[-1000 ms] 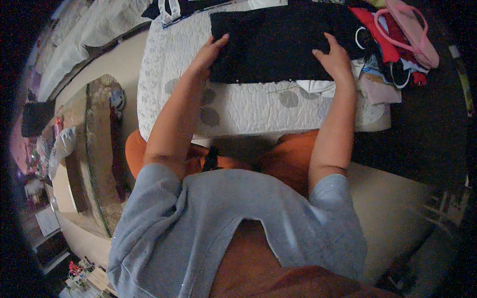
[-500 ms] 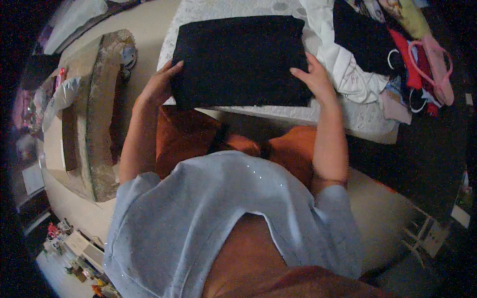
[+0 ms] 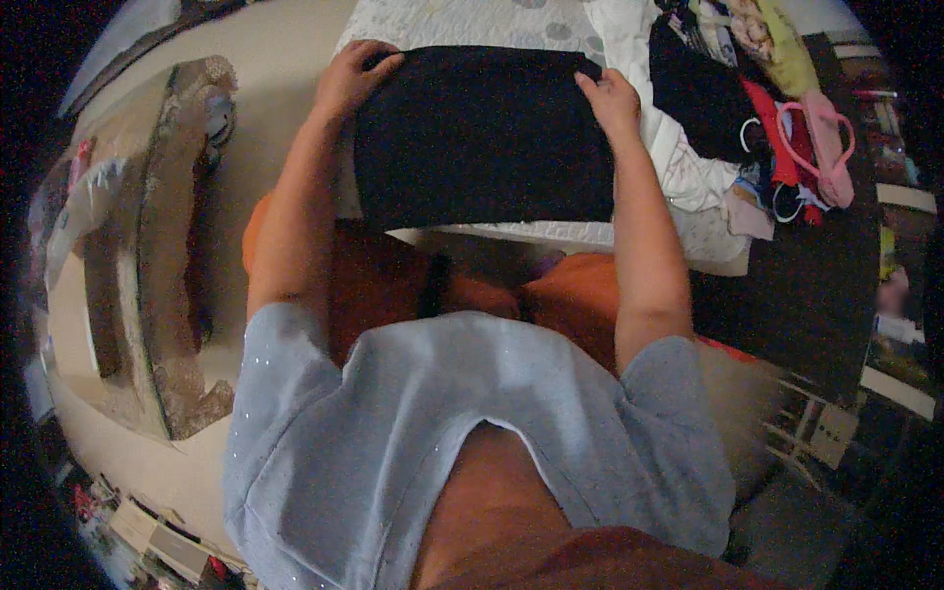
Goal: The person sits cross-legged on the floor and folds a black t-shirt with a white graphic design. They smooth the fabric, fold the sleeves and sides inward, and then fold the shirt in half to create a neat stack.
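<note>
A black folded piece of cloth [image 3: 482,138] lies spread in front of me as a wide rectangle, its near edge at the edge of the white patterned surface [image 3: 590,233]. My left hand [image 3: 356,81] grips its far left corner between thumb and fingers. At the far right corner, my right hand [image 3: 614,101] pinches the fabric, and a small bit of the corner stands up there. What kind of garment it is cannot be made out.
A rumpled white garment [image 3: 678,162] lies right of the black cloth. Beyond it are more clothes, including a red one [image 3: 772,128], and a pink hanger [image 3: 834,147]. A lace-edged cloth [image 3: 162,246] covers something at left. My orange-clad legs [image 3: 580,295] are below the surface.
Both hands have moved from the cloth's side edges up to its far corners. The cloth sits slightly lower in view, and the whole view has shifted a little.
</note>
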The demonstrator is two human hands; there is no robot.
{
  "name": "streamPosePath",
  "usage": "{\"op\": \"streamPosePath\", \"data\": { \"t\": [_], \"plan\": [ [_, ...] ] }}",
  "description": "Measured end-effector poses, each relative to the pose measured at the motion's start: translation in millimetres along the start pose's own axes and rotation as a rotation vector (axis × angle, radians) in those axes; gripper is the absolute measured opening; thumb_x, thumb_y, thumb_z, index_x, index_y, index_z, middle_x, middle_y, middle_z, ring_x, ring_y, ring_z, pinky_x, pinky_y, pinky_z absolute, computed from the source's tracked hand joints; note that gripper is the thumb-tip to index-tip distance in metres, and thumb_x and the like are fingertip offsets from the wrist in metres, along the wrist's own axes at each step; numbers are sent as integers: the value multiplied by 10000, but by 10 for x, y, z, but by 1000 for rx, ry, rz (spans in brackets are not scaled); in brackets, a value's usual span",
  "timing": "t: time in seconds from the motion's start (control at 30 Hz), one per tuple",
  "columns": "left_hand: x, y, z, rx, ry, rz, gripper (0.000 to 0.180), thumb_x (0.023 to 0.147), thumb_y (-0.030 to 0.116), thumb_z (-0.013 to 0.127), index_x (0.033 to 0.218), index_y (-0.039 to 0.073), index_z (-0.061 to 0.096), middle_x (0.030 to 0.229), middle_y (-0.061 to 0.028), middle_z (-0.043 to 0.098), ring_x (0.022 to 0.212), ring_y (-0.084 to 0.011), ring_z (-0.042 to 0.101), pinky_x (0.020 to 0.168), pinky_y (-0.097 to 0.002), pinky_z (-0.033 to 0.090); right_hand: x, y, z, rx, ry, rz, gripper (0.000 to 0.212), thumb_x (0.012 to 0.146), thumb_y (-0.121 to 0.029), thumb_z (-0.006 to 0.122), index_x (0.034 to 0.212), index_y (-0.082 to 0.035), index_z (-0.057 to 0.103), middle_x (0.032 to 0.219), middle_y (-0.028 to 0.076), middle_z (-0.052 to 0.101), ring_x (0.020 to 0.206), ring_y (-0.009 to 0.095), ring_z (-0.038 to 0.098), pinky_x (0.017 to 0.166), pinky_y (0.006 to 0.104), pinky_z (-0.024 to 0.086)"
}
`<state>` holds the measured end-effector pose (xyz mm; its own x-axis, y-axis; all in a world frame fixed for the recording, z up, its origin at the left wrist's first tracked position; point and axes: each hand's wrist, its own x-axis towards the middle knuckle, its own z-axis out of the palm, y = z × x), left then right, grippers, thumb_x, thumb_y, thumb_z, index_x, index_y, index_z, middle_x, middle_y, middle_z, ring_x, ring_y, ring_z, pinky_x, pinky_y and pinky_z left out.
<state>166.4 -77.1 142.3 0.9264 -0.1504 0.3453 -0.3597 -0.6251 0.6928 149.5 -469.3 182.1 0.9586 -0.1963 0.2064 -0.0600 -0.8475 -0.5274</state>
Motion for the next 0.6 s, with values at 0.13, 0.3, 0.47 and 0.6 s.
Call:
{"op": "streamPosePath", "data": {
  "t": [0.13,0.3,0.47,0.6],
  "plan": [
    [-95,82,-36,-381,110,-220,307,845,328,656,974,50,669,928,-63,653,857,-160,597,772,-287,469,-64,-51,20,272,103,-15,395,754,-383,717,923,-36,634,807,123,667,737,253,638,683,351,498],
    [-9,-65,4,-150,149,-293,257,861,283,633,988,61,666,914,-100,669,833,-242,619,763,-342,480,-5,292,296,218,137,-78,252,823,-307,659,923,-76,638,792,106,668,693,229,633,647,353,496],
    [-130,423,-109,458,375,288,250,873,261,603,1088,135,635,1184,-104,579,1121,-326,508,937,-412,412,-423,31,-192,473,122,102,321,945,-312,497,847,-41,638,694,19,604,572,83,526,539,228,425],
    [-249,560,138,475,154,369,390,914,347,517,1285,226,511,1391,-47,433,1319,-302,341,1076,-470,270,-996,80,-402,137,95,65,416,935,-396,490,755,-39,601,659,69,584,573,174,542,549,303,423]
  ]
}}
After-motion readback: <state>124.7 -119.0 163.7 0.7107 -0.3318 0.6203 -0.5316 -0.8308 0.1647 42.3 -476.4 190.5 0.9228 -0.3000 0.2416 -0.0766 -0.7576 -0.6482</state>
